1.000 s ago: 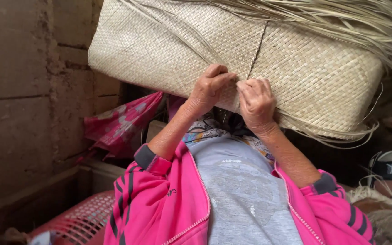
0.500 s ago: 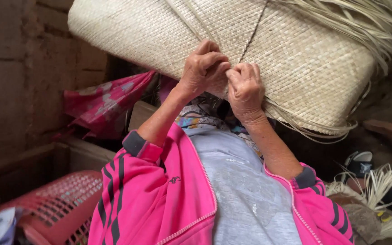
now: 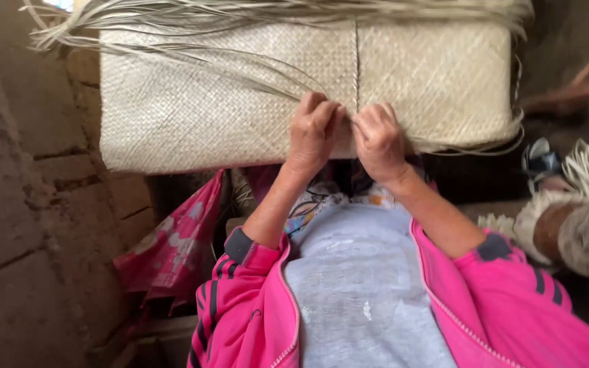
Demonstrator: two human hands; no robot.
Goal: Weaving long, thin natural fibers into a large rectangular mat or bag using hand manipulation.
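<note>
The woven mat [image 3: 192, 102], pale and folded into a flat slab, is held up in front of the person's chest, its long axis running left to right across the view, its loose strips [image 3: 192, 58] trailing off the top edge and sweeping left. Both hands grip it at the lower edge beside the centre seam [image 3: 356, 68]: the left hand [image 3: 315, 133] and the right hand [image 3: 378, 140] are curled narrow, pinching thin strands against the weave. The risk, as I judge it, is 2-fold: a dry strand could snap under a hard pull, or the pinch could slip and slacken the weave near the seam
</note>
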